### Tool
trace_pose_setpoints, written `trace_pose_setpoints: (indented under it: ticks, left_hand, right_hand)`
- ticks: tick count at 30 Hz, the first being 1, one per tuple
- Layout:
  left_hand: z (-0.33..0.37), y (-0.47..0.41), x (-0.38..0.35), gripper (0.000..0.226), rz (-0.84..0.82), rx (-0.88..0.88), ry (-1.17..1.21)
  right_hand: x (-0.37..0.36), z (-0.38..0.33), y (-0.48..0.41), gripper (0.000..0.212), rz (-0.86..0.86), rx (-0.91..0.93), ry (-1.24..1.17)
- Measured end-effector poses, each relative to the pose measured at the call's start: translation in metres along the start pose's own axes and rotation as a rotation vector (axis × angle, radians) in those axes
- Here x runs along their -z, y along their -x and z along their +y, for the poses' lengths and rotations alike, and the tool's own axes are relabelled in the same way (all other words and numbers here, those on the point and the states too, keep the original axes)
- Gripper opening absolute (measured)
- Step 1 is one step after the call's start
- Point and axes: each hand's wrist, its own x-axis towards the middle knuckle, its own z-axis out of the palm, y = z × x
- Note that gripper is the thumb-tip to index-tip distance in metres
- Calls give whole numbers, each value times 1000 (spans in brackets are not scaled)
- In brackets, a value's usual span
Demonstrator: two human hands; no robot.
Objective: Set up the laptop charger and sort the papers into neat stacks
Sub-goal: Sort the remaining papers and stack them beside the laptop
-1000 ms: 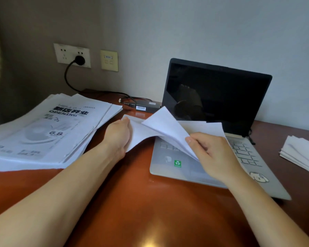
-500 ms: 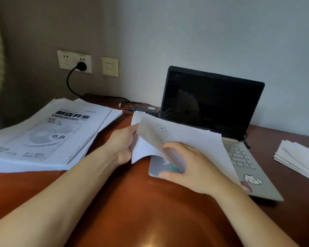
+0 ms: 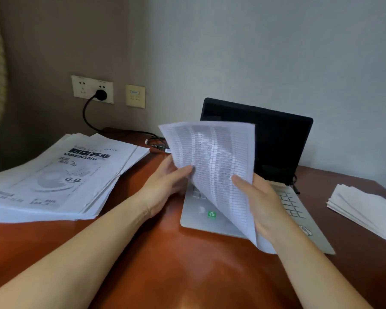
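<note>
A printed sheet with rows of a table (image 3: 214, 166) stands lifted above the keyboard of the open silver laptop (image 3: 201, 217). My left hand (image 3: 165, 184) pinches its left edge and my right hand (image 3: 256, 204) grips its right edge. The charger's black plug (image 3: 101, 95) sits in the wall socket; its cable (image 3: 87, 119) runs along the table's back to a connector end (image 3: 156, 145) left of the laptop. A loose stack of flyers (image 3: 60, 177) lies at the left and a smaller stack of white papers (image 3: 363, 208) at the right.
The brown wooden table (image 3: 165, 264) meets the wall at the back. A beige wall plate (image 3: 135, 96) is next to the socket. The laptop's dark screen (image 3: 276, 146) stands behind the held sheet.
The sheet lay bent over the keyboard; both hands have raised and turned it, so its printed side now faces me. The view has tilted upward slightly.
</note>
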Motion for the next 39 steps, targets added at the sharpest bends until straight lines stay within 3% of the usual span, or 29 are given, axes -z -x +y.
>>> trace_pose_setpoints:
  ticks: [3,6,9,12,18,21,24,28,36,39]
  left_hand:
    - [6,-8,5,58,25,-13,64]
    - [21,-19,3,31,85,-30,76]
    - [46,-32,2,15,179,-98,-96]
    - [75,-41,-1,20,311,-165,-270]
    - [112,-40,-18,47,317,-303,-342]
    - [89,-37,-12,62,314,-166,-415]
    - [55,-28,-7,48,287,-111,-372]
    - [34,-21,-6,34,351,-92,-303]
    - [56,-19,21,18,402,-94,-458]
    - [77,-15,51,20,442,-77,-527]
  right_hand:
    - [6,-19,-2,23,2,11,-70]
    - [15,-42,-19,25,49,52,-104]
    - [24,-66,-41,22,109,136,12]
    - [29,-83,-58,24,97,137,146]
    - [24,-90,-76,36,246,267,111]
    - [23,-64,-71,39,207,191,194]
    - [22,-37,-64,37,180,108,215]
    - [16,-21,-59,33,285,168,158]
    - [-9,-16,-60,25,260,45,123]
    - [-36,-18,-69,31,136,-61,27]
